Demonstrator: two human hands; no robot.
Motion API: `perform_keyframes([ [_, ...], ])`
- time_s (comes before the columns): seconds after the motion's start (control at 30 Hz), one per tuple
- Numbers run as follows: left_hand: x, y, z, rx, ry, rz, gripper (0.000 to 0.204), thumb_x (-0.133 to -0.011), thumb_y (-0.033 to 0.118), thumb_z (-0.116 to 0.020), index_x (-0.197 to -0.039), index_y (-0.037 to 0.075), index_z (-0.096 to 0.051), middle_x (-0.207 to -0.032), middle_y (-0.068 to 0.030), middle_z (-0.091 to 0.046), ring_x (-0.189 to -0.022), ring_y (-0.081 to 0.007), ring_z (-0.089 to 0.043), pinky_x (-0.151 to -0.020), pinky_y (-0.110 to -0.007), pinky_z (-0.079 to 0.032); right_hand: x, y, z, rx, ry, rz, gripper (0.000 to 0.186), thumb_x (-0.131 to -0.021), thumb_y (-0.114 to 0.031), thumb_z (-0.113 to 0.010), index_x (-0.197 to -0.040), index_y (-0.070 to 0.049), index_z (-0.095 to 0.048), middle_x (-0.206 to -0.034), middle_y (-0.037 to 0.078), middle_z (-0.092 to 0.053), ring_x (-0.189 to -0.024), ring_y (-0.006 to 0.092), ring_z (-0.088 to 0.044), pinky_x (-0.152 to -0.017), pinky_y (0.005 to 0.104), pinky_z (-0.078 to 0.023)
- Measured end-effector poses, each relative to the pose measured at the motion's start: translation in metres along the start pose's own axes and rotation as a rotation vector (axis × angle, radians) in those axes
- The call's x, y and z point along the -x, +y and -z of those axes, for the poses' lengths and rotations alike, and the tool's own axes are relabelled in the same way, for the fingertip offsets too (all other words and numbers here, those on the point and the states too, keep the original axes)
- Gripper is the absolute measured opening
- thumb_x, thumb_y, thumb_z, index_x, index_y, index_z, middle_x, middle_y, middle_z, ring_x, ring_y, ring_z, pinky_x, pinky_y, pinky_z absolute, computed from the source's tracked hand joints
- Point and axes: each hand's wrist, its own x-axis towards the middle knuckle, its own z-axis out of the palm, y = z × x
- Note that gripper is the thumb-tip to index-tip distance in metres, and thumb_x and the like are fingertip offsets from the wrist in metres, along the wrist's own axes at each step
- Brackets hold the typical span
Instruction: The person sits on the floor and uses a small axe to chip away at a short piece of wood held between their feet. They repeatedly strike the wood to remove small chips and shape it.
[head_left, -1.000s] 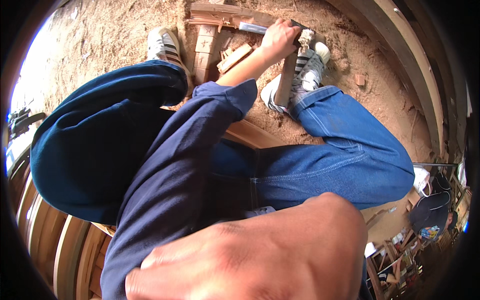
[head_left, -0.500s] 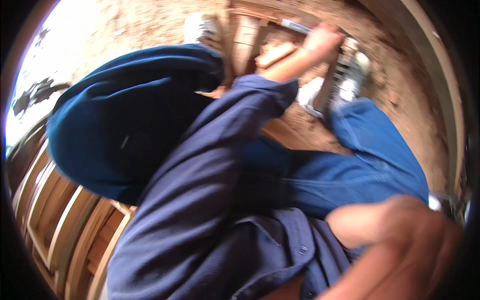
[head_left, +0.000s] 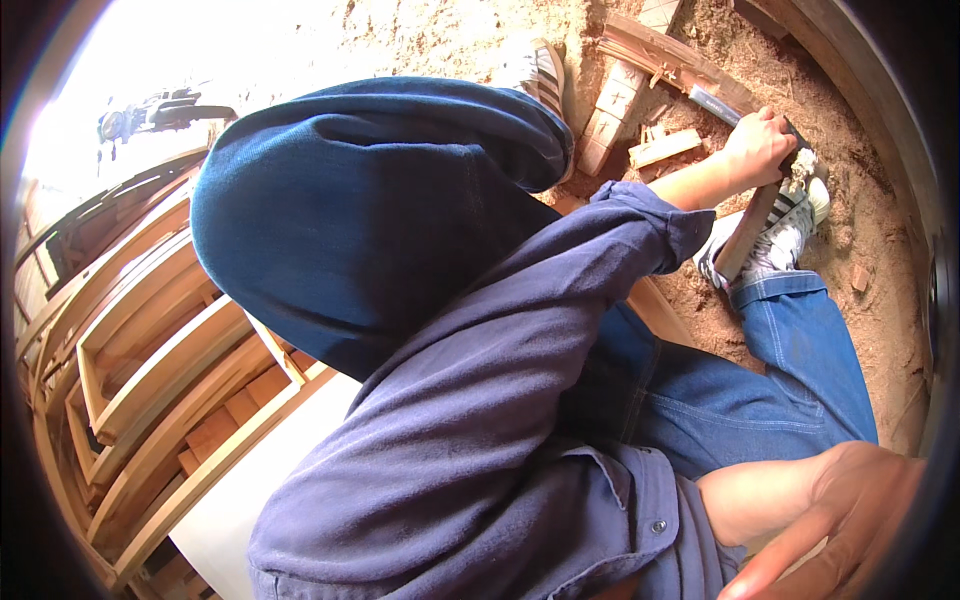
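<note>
My left hand (head_left: 758,148), at the end of a rolled blue sleeve, reaches to the far right, its fingers closed around a tool. A pale metal blade (head_left: 714,104) sticks out on the hand's left, and a dark end shows on its right. From beneath the hand a wooden handle (head_left: 748,232) slants down across my right shoe (head_left: 790,228). Whether blade and handle are one piece is hidden by the fingers. Close to the lower right edge, my right hand (head_left: 850,515) is bent at the wrist, fingers stretched and apart, with nothing visible in it.
Beyond my left hand lies a rough plank (head_left: 680,62). Marked wood blocks (head_left: 612,115) and a loose offcut (head_left: 665,148) rest on the sawdust-covered ground (head_left: 450,40). Several wooden frames (head_left: 165,350) are stacked at the left. A curved beam (head_left: 865,90) borders the right side.
The view has shifted, so the scene lies further right and lower. My left hand keeps its grip on the tool. My right hand has turned, and its fingers now show.
</note>
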Motion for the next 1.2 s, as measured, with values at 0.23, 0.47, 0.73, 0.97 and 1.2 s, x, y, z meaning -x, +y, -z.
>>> perform_keyframes([
  [0.23, 0.0, -0.009, -0.008, -0.056, 0.037, -0.001, 0.03, -0.055, 0.021, -0.075, -0.081, 0.01, -0.068, -0.088, -0.0093, -0.061, -0.093, -0.0282, -0.056, -0.08, -0.038, -0.048, -0.022, -0.009, 0.009, 0.011, 0.026, 0.019, 0.023, -0.086, -0.015, -0.062, -0.108, -0.011, -0.065, -0.106, 0.016, -0.067, -0.105, 0.0277, -0.063, -0.088, 0.043, -0.05],
  [0.47, 0.002, 0.006, -0.014, 0.059, 0.064, -0.028, 0.023, -0.055, 0.013, -0.07, -0.076, 0.008, -0.063, -0.084, -0.0112, -0.057, -0.089, -0.0308, -0.054, -0.077, -0.04, -0.048, -0.03, -0.022, 0.012, 0.026, 0.181, 0.009, 0.021, -0.085, -0.015, -0.063, -0.106, -0.012, -0.067, -0.103, 0.017, -0.068, -0.104, 0.0286, -0.064, -0.088, 0.0443, -0.05],
  [0.73, 0.001, -0.009, -0.014, 0.096, 0.087, -0.028, 0.029, -0.051, 0.008, -0.067, -0.077, 0.005, -0.056, -0.088, -0.014, -0.052, -0.091, -0.0335, -0.051, -0.078, -0.041, -0.046, -0.042, 0.024, -0.047, -0.188, 0.512, 0.544, 0.028, -0.085, -0.01, -0.062, -0.11, 0.003, -0.063, -0.104, 0.023, -0.067, -0.107, 0.0383, -0.061, -0.087, 0.0493, -0.049],
  [0.97, -0.001, -0.009, -0.008, 0.012, 0.032, -0.002, 0.028, -0.057, 0.012, -0.069, -0.082, 0.005, -0.059, -0.089, -0.0109, -0.054, -0.092, -0.0294, -0.051, -0.079, -0.038, -0.047, -0.035, 0.012, -0.023, -0.223, 0.187, 0.581, 0.037, -0.092, -0.018, -0.051, -0.11, 0.014, -0.058, -0.108, 0.027, -0.064, -0.114, 0.0418, -0.056, -0.095, 0.0468, -0.044],
  [1.2, 0.005, -0.011, -0.009, 0.009, 0.074, -0.049, 0.028, -0.056, 0.012, -0.067, -0.081, 0.004, -0.059, -0.091, -0.0128, -0.053, -0.095, -0.0299, -0.049, -0.082, -0.037, -0.045, -0.02, -0.006, -0.029, -0.227, 0.458, 0.639, 0.033, -0.082, -0.01, -0.061, -0.102, 0.016, -0.061, -0.083, 0.029, -0.067, -0.079, 0.0438, -0.068, -0.074, 0.047, -0.055],
])
